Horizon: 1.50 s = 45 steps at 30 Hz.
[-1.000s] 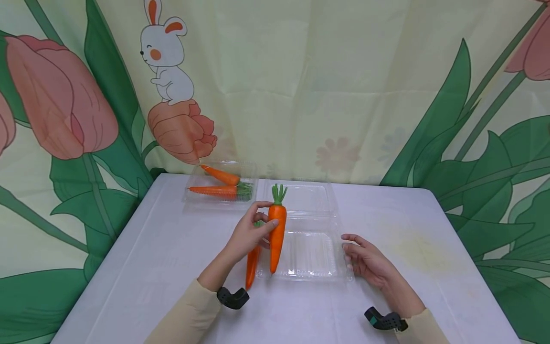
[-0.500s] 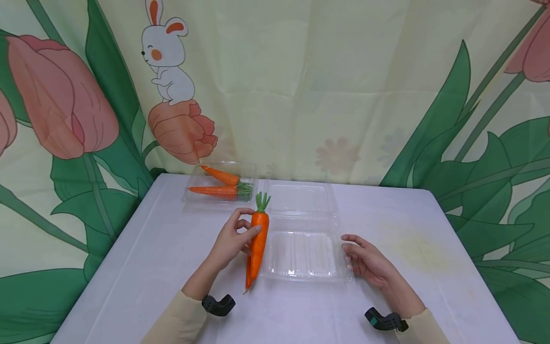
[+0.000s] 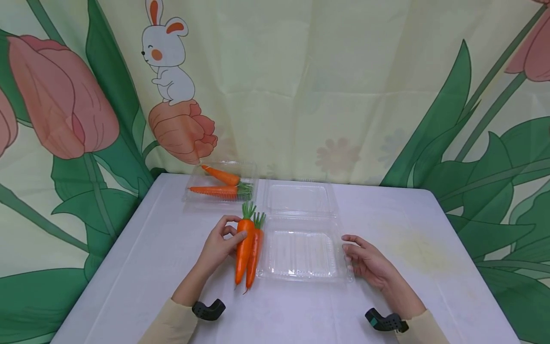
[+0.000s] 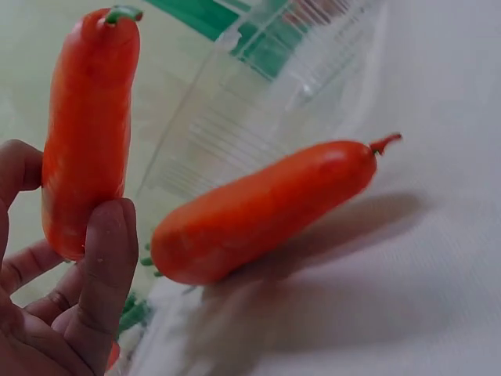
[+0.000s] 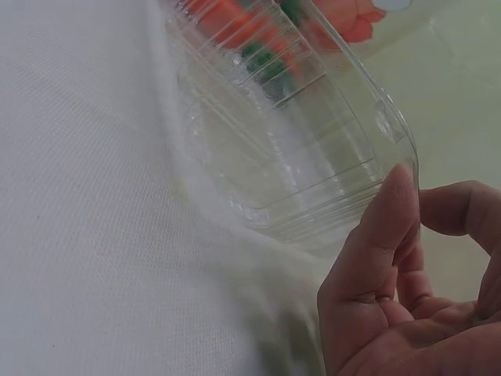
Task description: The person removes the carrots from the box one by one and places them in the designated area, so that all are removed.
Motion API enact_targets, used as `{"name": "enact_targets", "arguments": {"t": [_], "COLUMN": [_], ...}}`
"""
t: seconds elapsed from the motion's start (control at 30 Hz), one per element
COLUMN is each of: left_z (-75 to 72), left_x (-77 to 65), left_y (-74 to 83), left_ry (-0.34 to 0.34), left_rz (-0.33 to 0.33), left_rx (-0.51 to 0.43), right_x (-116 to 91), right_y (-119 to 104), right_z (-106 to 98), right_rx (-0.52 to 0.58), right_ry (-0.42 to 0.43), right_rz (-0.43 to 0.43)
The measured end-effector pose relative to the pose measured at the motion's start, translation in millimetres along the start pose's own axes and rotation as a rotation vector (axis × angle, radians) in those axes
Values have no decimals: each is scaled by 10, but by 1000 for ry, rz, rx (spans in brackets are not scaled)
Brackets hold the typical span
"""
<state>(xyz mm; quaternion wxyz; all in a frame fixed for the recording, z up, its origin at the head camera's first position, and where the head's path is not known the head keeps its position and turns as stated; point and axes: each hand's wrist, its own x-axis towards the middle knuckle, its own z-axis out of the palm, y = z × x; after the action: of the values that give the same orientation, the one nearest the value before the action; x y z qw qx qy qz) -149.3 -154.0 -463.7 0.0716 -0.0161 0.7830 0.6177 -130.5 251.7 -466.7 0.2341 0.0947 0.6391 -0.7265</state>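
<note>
The held carrot (image 3: pixel 244 253) is now left of the open box (image 3: pixel 302 255) — the left hand (image 3: pixel 220 246) pinches it, some fingertips hidden behind; a second carrot (image 3: pixel 255 251) lies between. The right hand (image 3: pixel 368 263) pinches the box's right rim.

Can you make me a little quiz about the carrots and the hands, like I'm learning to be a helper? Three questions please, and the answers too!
1. Pick one. What is the left hand holding?
a) a spoon
b) a carrot
c) a cup

2. True or false? The right hand is holding a carrot too.

3. Count! Look at the clear box at the back. How many carrots are in it?

Key:
1. b
2. False. The right hand is at the edge of the open box.
3. Two
</note>
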Motion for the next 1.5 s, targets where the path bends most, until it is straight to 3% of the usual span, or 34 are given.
{"name": "enact_targets", "arguments": {"t": [0.37, 0.63, 0.9, 1.2, 1.5], "left_z": [-59, -43, -15, -4, -35], "left_x": [33, 52, 56, 52, 48], "left_y": [-221, -350, -371, -353, -323], "left_ry": [68, 77, 93, 132, 133], "left_rz": [-30, -25, -44, -4, -34], "left_rx": [102, 134, 188, 367, 325], "right_x": [-9, -18, -28, -22, -7], "right_y": [-6, -12, -10, 3, 15], "right_z": [-10, -7, -8, -12, -11], "right_rx": [0, 7, 5, 12, -23], "right_ry": [8, 11, 18, 29, 48], "right_rz": [2, 3, 7, 5, 0]}}
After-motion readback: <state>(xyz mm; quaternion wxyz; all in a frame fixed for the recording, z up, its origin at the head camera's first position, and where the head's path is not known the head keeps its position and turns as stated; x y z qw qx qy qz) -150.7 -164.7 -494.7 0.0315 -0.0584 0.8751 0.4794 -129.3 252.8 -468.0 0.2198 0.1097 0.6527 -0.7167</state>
